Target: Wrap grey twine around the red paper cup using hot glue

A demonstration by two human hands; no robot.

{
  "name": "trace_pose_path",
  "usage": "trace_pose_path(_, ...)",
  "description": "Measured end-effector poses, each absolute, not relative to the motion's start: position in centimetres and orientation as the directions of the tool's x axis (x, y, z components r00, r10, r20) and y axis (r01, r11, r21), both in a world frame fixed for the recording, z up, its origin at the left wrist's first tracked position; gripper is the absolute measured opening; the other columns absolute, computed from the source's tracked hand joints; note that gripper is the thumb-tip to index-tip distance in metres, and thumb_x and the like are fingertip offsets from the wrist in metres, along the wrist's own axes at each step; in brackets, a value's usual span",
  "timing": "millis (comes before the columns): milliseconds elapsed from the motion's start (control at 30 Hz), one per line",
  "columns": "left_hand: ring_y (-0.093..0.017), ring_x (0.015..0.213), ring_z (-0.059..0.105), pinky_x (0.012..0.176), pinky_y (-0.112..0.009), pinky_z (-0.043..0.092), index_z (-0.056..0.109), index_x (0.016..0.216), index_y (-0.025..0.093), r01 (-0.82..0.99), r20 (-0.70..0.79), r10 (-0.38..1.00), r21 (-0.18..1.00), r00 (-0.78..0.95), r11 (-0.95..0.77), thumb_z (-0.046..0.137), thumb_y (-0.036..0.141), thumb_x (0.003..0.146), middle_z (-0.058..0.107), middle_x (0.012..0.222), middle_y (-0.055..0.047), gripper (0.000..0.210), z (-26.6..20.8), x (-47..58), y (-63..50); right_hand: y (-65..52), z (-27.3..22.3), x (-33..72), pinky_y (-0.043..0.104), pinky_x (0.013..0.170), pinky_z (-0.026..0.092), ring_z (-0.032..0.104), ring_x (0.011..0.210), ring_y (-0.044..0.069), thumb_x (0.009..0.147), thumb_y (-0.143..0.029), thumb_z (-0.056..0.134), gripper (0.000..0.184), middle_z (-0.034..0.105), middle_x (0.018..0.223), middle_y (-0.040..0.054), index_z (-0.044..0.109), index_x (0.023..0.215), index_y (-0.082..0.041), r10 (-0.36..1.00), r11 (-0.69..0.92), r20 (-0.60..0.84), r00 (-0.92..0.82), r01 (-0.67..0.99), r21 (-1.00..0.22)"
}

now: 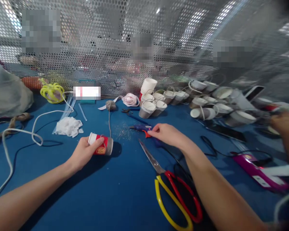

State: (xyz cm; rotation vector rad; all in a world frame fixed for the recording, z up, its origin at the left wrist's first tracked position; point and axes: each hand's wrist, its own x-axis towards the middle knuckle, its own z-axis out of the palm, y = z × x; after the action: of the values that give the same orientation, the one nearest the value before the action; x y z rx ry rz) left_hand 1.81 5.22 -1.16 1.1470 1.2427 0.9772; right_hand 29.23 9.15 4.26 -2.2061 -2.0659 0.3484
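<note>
My left hand point(83, 152) is wrapped round a red and white paper cup point(103, 149) lying on its side. Grey cord covers the cup's base end, and a strand runs from it up to a small ball of grey cord point(110, 105). My right hand point(167, 134) pinches a blue hot glue gun point(142, 127) with an orange trigger; its nozzle points left and a small red light shows on it. Just below lie large scissors point(156, 163) with one yellow and one red handle, blades pointing away from me.
Several cord-wrapped cups point(148, 108) stand at the back, more point(223, 107) to the right. Pliers point(127, 111), a pink ribbon roll point(130, 99) and white scraps point(68, 126) lie beyond my hands. A purple power strip point(257, 171) and another person's hand point(285, 128) are at right.
</note>
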Motion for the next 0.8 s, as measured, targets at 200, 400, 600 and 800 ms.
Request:
trace_pose_path(200, -0.009, 0.052, 0.047, 0.053, -0.02, 0.036, 0.061, 0.067, 0.01, 0.084, -0.18, 0.981, 0.981, 0.073, 0.174, 0.059, 0.042, 0.068, 0.057, 0.057, 0.001, 0.032, -1.6, 1.6, 5.2, 9.9, 2.2, 30.6, 0.025, 0.044, 0.029, 0.05, 0.047, 0.014, 0.06, -0.024, 0.062, 0.019, 0.055, 0.047, 0.0003, 0.049, 0.047, -0.02, 0.98, -0.068, -0.199, 0.024, 0.974, -0.218)
trace_pose_path(400, -0.009, 0.051, 0.046, 0.051, -0.02, 0.036, 0.06, 0.064, 0.011, 0.135, -0.142, 0.985, 0.983, 0.101, 0.127, 0.056, 0.044, 0.071, 0.056, 0.056, 0.001, 0.034, -2.1, 1.5, 5.2, 9.4, 2.0, 30.8, 0.025, 0.046, 0.035, 0.053, 0.05, 0.015, 0.065, -0.023, 0.054, 0.005, 0.058, 0.055, 0.0023, 0.052, 0.062, -0.018, 0.977, -0.161, -0.186, 0.104, 0.931, -0.327)
trace_pose_path(600, -0.009, 0.05, 0.045, 0.052, -0.02, 0.037, 0.06, 0.063, 0.011, 0.148, -0.133, 0.98, 0.983, 0.148, 0.111, 0.055, 0.041, 0.07, 0.055, 0.055, 0.001, 0.032, -1.3, 1.7, 4.9, 8.1, 3.0, 28.8, 0.024, 0.057, 0.045, 0.058, 0.065, 0.014, 0.063, -0.023, 0.059, 0.028, 0.06, 0.076, 0.0025, 0.048, 0.089, -0.02, 0.977, -0.201, -0.134, 0.168, 0.495, -0.845)
trace_pose_path(800, -0.007, 0.048, 0.039, 0.048, -0.018, 0.031, 0.054, 0.06, 0.012, 0.148, -0.198, 0.95, 0.975, 0.242, 0.165, 0.055, 0.039, 0.069, 0.049, 0.053, 0.003, 0.029, -1.0, 1.7, 4.8, 5.7, 3.9, 25.9, 0.02, 0.046, 0.036, 0.046, 0.048, 0.007, 0.068, -0.035, 0.064, 0.021, 0.05, 0.052, -0.0047, 0.052, 0.072, -0.018, 0.928, -0.283, -0.301, -0.222, 0.109, -0.953)
